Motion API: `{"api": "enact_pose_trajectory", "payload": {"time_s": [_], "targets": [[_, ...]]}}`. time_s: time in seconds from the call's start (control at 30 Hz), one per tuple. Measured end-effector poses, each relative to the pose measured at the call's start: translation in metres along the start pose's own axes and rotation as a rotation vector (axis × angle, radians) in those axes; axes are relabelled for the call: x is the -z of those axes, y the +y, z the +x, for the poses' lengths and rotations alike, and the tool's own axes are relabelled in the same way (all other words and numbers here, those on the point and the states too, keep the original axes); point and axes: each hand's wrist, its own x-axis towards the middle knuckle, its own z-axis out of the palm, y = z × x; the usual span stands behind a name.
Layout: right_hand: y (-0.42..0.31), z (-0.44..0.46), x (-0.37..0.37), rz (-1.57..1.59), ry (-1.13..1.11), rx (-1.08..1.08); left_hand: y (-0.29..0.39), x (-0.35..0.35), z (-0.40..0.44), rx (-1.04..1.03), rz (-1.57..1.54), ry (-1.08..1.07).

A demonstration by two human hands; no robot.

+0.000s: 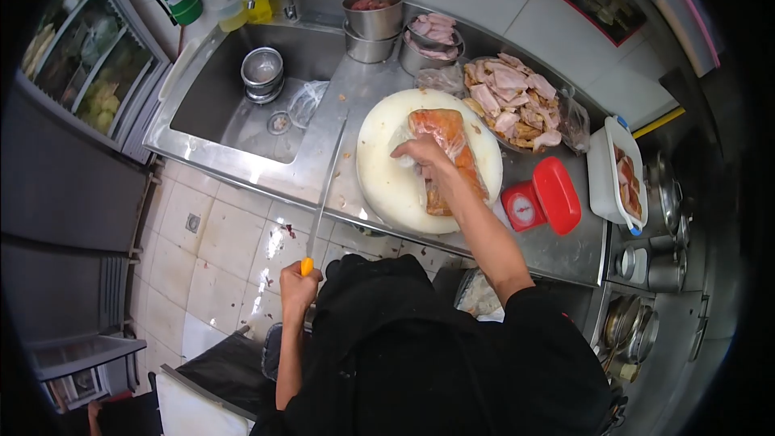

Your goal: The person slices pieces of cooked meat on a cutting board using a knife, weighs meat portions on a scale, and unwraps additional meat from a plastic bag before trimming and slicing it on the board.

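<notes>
My left hand (298,287) is wrapped round the yellow handle of a long knife (327,179), held low at my left side. Its blade points up and away, over the counter's front edge. On the thick round white cutting board (379,182) lies a slab of orange-brown meat (440,123) with clear plastic around it. My right hand (426,153) reaches over the board, its fingers closed on the clear plastic bag (408,158) at the meat's left side. The fingertips are partly hidden by the plastic.
A steel sink (211,117) with metal bowls is on the left. Behind the board stand stacked pots of raw meat (373,18) and a heap of chicken pieces (517,97). A red scale (525,208) and a white tub (605,178) are at the right.
</notes>
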Motion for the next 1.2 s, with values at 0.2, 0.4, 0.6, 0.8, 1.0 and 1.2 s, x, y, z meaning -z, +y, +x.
{"api": "enact_pose_trajectory", "payload": {"time_s": [0.2, 0.4, 0.6, 0.8, 1.0, 1.2], "targets": [[-0.067, -0.013, 0.002, 0.250, 0.001, -0.014, -0.006, -0.001, 0.004, -0.034, 0.070, -0.029], [-0.139, -0.011, 0.040, 0.608, 0.008, 0.179, 0.016, -0.004, -0.001, -0.097, 0.157, -0.071], [-0.137, -0.021, 0.106, 0.775, 0.057, 0.260, 0.027, -0.014, -0.007, -0.116, 0.247, -0.126], [-0.093, -0.043, 0.138, 0.497, 0.174, 0.465, 0.028, -0.020, -0.007, -0.112, 0.367, -0.172], [0.015, -0.068, 0.113, -0.848, 0.106, 0.801, 0.034, -0.017, -0.010, -0.116, 0.325, -0.128], [0.039, -0.015, 0.126, -1.270, 0.112, 0.977, 0.031, -0.012, -0.004, -0.101, 0.281, -0.108]]}}
